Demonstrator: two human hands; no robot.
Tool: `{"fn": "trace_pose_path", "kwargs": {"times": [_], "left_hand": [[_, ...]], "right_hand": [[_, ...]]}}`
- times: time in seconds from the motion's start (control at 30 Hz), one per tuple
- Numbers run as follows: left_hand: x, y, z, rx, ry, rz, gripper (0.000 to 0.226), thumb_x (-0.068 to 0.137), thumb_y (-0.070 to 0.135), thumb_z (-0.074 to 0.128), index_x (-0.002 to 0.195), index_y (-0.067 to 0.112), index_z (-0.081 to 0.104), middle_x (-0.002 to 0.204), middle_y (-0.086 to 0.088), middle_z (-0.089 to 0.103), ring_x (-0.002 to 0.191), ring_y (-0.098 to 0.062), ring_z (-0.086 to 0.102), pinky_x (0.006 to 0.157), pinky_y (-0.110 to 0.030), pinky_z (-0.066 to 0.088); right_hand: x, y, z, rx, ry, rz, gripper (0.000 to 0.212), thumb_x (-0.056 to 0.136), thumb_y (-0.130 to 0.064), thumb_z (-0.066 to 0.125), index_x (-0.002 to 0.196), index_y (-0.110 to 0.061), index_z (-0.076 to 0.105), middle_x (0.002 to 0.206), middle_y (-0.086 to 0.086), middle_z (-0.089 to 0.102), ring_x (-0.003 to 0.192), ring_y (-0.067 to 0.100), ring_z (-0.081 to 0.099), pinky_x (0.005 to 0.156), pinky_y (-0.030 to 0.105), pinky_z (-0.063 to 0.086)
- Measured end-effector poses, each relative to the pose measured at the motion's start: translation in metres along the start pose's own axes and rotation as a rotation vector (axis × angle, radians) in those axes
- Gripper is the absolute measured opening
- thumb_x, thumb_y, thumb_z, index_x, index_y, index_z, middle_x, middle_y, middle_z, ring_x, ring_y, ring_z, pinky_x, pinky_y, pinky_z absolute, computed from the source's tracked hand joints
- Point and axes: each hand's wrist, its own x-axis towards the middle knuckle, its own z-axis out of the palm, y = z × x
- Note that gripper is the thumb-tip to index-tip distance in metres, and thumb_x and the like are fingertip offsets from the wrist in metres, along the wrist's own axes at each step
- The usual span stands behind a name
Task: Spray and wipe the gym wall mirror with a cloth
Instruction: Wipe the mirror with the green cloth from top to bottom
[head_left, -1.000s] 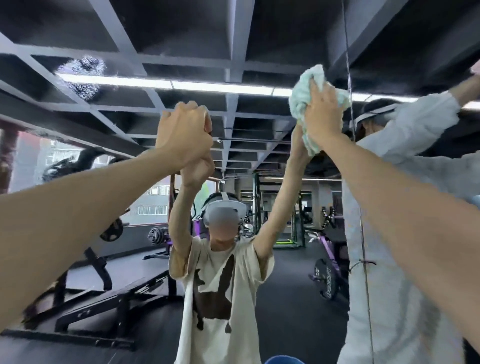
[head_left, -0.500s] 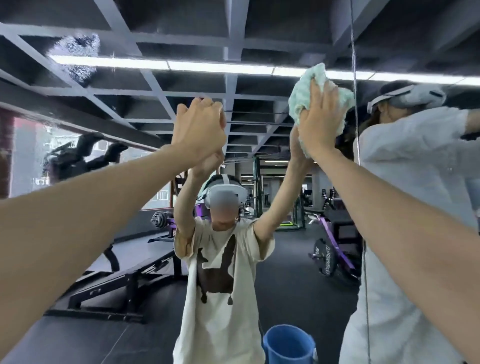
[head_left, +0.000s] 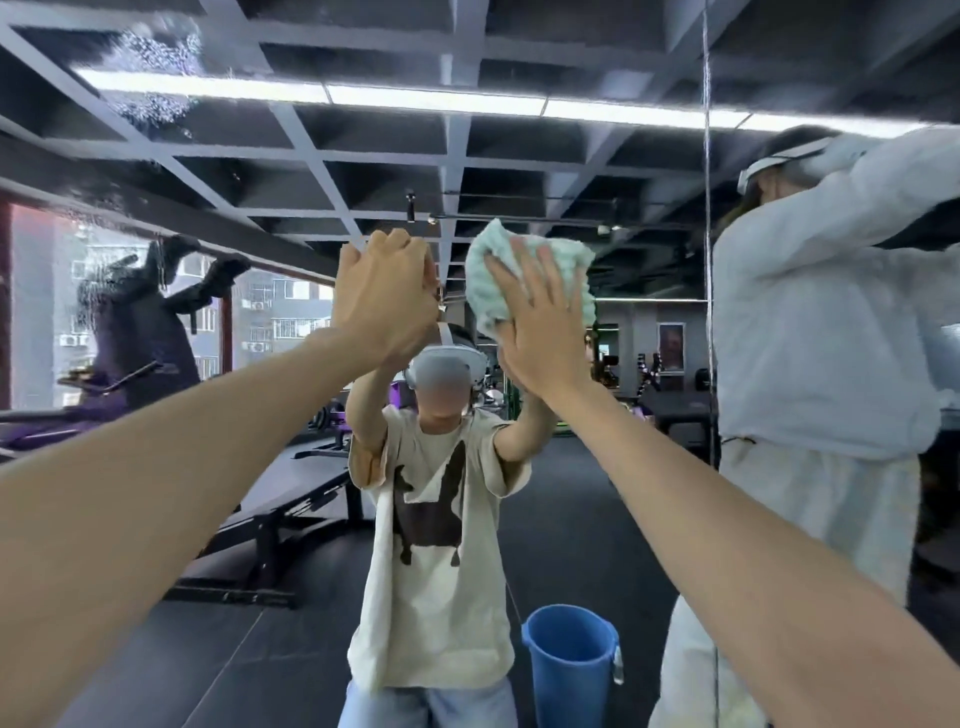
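The wall mirror (head_left: 571, 493) fills the view and reflects me and the gym. My right hand (head_left: 540, 332) presses a pale green cloth (head_left: 519, 275) flat against the glass at about head height, its fingers straight and spread over the cloth. My left hand (head_left: 384, 296) is raised just left of it and rests against the mirror with curled fingers; I see nothing in it. A patch of spray droplets (head_left: 150, 67) clings to the glass at the upper left. No spray bottle is in view.
A vertical seam (head_left: 706, 260) splits the mirror panels at the right. A person in white (head_left: 831, 364) works with raised arms at the right. A blue bucket (head_left: 569, 660) shows low in the reflection. Weight benches (head_left: 291, 514) stand at the left.
My right hand has slid the cloth down and to the left over the glass. My left hand has come down with it. The view has tilted down, bringing the bucket into sight.
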Motion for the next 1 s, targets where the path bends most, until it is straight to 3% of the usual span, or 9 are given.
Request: {"fn": "trace_pose_path", "kwargs": {"times": [0.07, 0.17, 0.23, 0.4, 0.53, 0.63, 0.77, 0.9, 1.0], "left_hand": [[-0.002, -0.001, -0.001, 0.011, -0.015, -0.008, 0.019, 0.080, 0.011, 0.050, 0.090, 0.017, 0.065, 0.102, 0.000, 0.060, 0.103, -0.021, 0.050, 0.083, -0.035, 0.031], [-0.005, -0.002, -0.005, 0.025, -0.050, -0.013, 0.018, 0.080, 0.010, 0.050, 0.089, 0.018, 0.064, 0.101, 0.001, 0.057, 0.106, -0.021, 0.048, 0.082, -0.034, 0.028], [-0.006, -0.003, -0.008, 0.029, -0.069, -0.022, 0.018, 0.079, 0.009, 0.051, 0.089, 0.017, 0.063, 0.100, 0.000, 0.057, 0.106, -0.021, 0.048, 0.083, -0.034, 0.028], [-0.017, -0.001, -0.009, 0.002, -0.088, -0.051, 0.019, 0.074, 0.008, 0.051, 0.088, 0.016, 0.062, 0.100, 0.000, 0.056, 0.105, -0.021, 0.046, 0.083, -0.035, 0.028], [-0.029, 0.003, -0.012, 0.013, -0.100, -0.044, 0.018, 0.077, 0.007, 0.051, 0.089, 0.015, 0.061, 0.101, -0.002, 0.057, 0.104, -0.022, 0.047, 0.083, -0.034, 0.029], [-0.035, 0.003, -0.018, -0.004, -0.108, -0.033, 0.020, 0.073, 0.005, 0.052, 0.088, 0.015, 0.060, 0.099, -0.003, 0.057, 0.102, -0.022, 0.048, 0.082, -0.034, 0.027], [-0.046, -0.008, -0.028, 0.017, -0.136, -0.019, 0.019, 0.074, 0.008, 0.055, 0.091, 0.014, 0.061, 0.102, -0.004, 0.057, 0.102, -0.024, 0.048, 0.087, -0.036, 0.030], [-0.051, -0.026, -0.033, 0.057, -0.119, -0.016, 0.021, 0.077, 0.004, 0.051, 0.095, 0.011, 0.059, 0.106, -0.006, 0.056, 0.105, -0.025, 0.047, 0.088, -0.034, 0.029], [-0.053, -0.040, -0.034, 0.099, -0.122, -0.026, 0.023, 0.078, 0.004, 0.053, 0.101, 0.009, 0.057, 0.108, -0.007, 0.056, 0.107, -0.024, 0.047, 0.091, -0.036, 0.031]], "right_hand": [[0.003, 0.019, -0.006, -0.001, -0.031, -0.046, 0.062, 0.094, -0.038, 0.043, 0.151, -0.027, 0.021, 0.160, 0.004, 0.015, 0.147, 0.026, 0.008, 0.117, 0.051, 0.001], [0.007, 0.052, -0.018, 0.009, 0.097, 0.369, 0.061, 0.094, -0.032, 0.034, 0.152, -0.024, 0.018, 0.158, 0.008, 0.018, 0.145, 0.029, 0.014, 0.117, 0.053, 0.014], [0.006, 0.067, -0.020, 0.024, 0.105, 0.621, 0.059, 0.099, -0.030, 0.035, 0.153, -0.019, 0.013, 0.160, 0.011, 0.008, 0.147, 0.032, 0.006, 0.117, 0.055, 0.010], [0.001, 0.046, -0.018, 0.087, 0.086, 0.864, 0.059, 0.102, -0.030, 0.027, 0.154, -0.021, 0.001, 0.160, 0.009, -0.006, 0.147, 0.032, -0.006, 0.117, 0.057, -0.002], [-0.055, 0.003, -0.003, 0.040, 0.012, 0.424, 0.061, 0.094, -0.039, 0.020, 0.153, -0.025, 0.015, 0.160, 0.003, 0.001, 0.147, 0.029, 0.000, 0.116, 0.052, -0.008], [-0.077, 0.017, -0.005, 0.010, -0.074, 0.171, 0.062, 0.091, -0.041, 0.025, 0.150, -0.023, 0.027, 0.159, 0.006, 0.018, 0.147, 0.029, 0.011, 0.117, 0.056, 0.002], [-0.045, 0.048, -0.017, -0.073, -0.047, 0.444, 0.065, 0.094, -0.054, 0.023, 0.153, -0.028, 0.013, 0.160, 0.003, 0.011, 0.147, 0.029, 0.008, 0.114, 0.058, -0.003], [-0.005, 0.046, -0.025, 0.040, 0.018, 0.591, 0.064, 0.095, -0.053, 0.029, 0.153, -0.029, 0.016, 0.161, 0.001, 0.010, 0.147, 0.029, 0.005, 0.114, 0.062, 0.000], [-0.003, 0.000, -0.015, 0.114, 0.018, 0.449, 0.062, 0.093, -0.046, 0.026, 0.152, -0.030, 0.018, 0.161, 0.000, 0.008, 0.147, 0.027, 0.003, 0.114, 0.061, -0.001]]}}
